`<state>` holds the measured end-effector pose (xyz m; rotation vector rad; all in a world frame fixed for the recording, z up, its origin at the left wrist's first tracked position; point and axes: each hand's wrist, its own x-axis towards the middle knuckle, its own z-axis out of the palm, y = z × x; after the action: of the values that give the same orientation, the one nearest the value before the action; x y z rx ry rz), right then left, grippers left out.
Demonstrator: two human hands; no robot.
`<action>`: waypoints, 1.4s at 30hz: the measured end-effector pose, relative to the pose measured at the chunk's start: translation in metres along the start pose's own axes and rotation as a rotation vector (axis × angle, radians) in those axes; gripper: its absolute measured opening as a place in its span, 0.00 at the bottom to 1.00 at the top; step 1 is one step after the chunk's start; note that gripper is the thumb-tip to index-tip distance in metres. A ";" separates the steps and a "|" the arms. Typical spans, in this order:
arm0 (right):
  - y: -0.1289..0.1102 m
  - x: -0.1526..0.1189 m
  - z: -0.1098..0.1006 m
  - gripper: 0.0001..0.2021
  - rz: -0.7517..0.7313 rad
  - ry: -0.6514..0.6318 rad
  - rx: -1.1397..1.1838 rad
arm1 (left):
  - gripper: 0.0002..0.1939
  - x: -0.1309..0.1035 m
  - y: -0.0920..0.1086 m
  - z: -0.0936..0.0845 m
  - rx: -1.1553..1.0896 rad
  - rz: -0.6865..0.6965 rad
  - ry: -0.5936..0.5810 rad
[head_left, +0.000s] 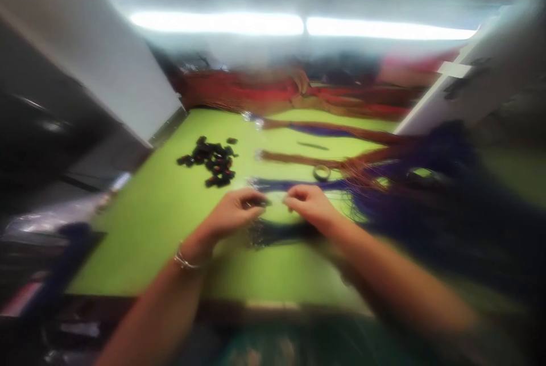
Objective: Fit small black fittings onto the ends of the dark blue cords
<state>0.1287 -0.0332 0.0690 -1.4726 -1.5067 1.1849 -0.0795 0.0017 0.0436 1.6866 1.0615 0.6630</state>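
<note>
While the L hand pinches a small dark pc. at its 3 o'clock side, the R hand, approx. 3 o'clock of it, has thumb & fingertips together, tho' can't tell if they grip anything. From the gap btw. hands, a blue wire bundle lies at 12, a dark bundle at 6, a tape roll at 2, a blk. parts pile at 10, all on the green tabletop.

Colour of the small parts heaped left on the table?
Small parts: black, some red; head view shows best.
</note>
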 end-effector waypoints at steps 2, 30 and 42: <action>0.000 -0.001 0.000 0.08 -0.024 -0.008 -0.017 | 0.13 0.000 0.006 0.012 -0.122 -0.013 -0.066; 0.026 -0.006 0.012 0.09 -0.497 0.172 -0.719 | 0.19 0.008 -0.001 0.030 -0.743 -0.305 -0.018; 0.029 -0.002 0.015 0.11 -0.460 0.116 -0.553 | 0.16 0.009 0.005 0.039 -0.728 -0.290 0.055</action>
<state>0.1252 -0.0392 0.0369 -1.3789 -2.0483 0.4187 -0.0419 -0.0091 0.0337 0.8747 0.9230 0.7849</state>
